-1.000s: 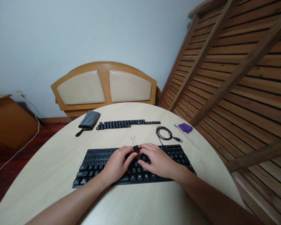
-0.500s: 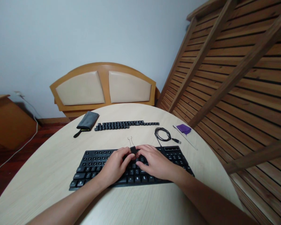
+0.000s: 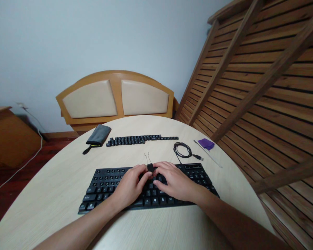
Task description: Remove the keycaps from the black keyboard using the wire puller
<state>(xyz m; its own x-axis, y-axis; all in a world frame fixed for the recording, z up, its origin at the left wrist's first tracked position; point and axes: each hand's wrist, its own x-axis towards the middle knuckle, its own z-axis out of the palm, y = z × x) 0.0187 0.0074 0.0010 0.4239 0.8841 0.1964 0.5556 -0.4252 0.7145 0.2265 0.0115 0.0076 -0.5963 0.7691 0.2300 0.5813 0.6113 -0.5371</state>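
Observation:
A black keyboard (image 3: 101,198) lies across the near part of the table, bare sockets showing in its upper left rows. Above its middle is a keycap puller (image 3: 150,167), a small black block with two thin wire prongs pointing away from me. My left hand (image 3: 130,182) pinches the block between thumb and forefinger. From the other side, my right hand (image 3: 172,180) curls its fingers against the same block, its thumb a little apart over the keys. Whatever lies between the fingertips below the puller is hidden.
Rows of loose keycaps (image 3: 130,140) lie behind the keyboard. A grey pouch (image 3: 99,135) is at the back left. The coiled USB cable (image 3: 182,150), a purple cloth (image 3: 206,143) and a thin rod (image 3: 211,156) sit on the right of the round table (image 3: 54,194).
The view has shifted very slightly, so everything on the table appears a little lower and to the right. Both hands stay at the keycap puller.

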